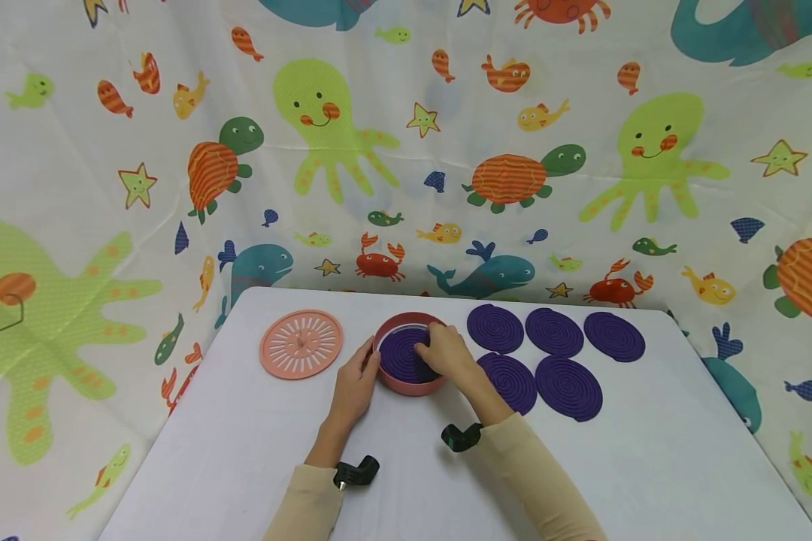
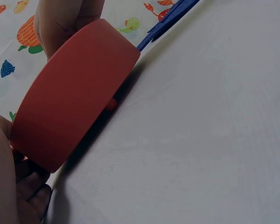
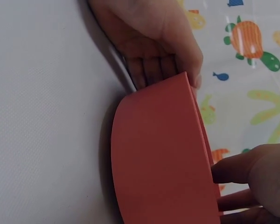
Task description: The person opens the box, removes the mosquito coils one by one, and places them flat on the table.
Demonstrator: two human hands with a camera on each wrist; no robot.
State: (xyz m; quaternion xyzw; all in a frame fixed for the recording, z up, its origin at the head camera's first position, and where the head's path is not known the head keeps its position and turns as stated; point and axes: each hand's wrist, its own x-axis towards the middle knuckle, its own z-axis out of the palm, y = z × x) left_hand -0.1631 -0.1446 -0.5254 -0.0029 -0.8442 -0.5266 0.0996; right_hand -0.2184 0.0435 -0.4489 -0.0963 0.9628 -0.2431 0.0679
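Note:
A round coral-red box [image 1: 411, 388] stands on the table with a purple spiral coaster [image 1: 402, 355] inside it. My left hand [image 1: 355, 383] holds the box's left side, the thumb along the wall and the fingers curled low around it. Over the right rim, my right hand [image 1: 449, 352] reaches in, its thumb above the coaster. The right fingertips are hidden by the box wall [image 3: 163, 154] in the right wrist view, so I cannot tell whether they pinch the coaster. Left of the box lies a coral slotted round lid [image 1: 301, 343] with a small central knob.
Several more purple spiral coasters [image 1: 568, 387] lie flat in two rows to the right, one partly behind my right forearm. The white table [image 1: 237, 451] ends at a hanging cloth [image 1: 406, 158] printed with sea animals. Each wrist wears a black camera [image 1: 356, 471].

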